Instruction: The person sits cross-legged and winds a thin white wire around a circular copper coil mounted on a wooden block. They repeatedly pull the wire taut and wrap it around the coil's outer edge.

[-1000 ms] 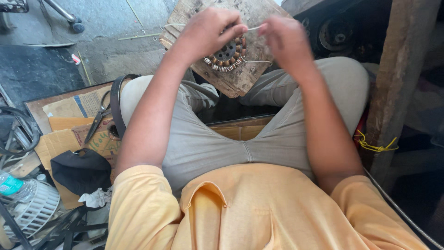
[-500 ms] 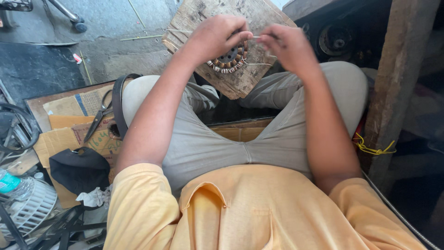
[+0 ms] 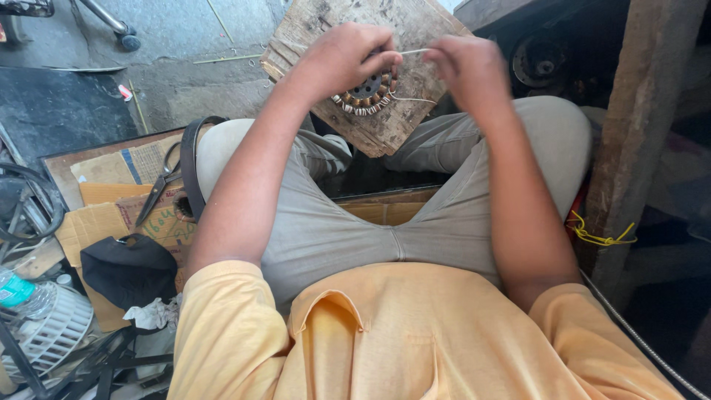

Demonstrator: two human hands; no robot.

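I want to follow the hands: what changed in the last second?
The right hand drew slightly away from the left hand, so the thin wire now stretches between them. The left hand stays on the round coil ring, which still lies on the wooden board.

A round, copper-wound stator [image 3: 366, 92] lies flat on a worn wooden board [image 3: 400, 30], a thin thread [image 3: 415, 52] stretched above it.

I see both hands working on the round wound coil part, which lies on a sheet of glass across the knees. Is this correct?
Not quite. In the head view the left hand and right hand work at the round wound coil part, but it lies on a worn wooden board, not glass.
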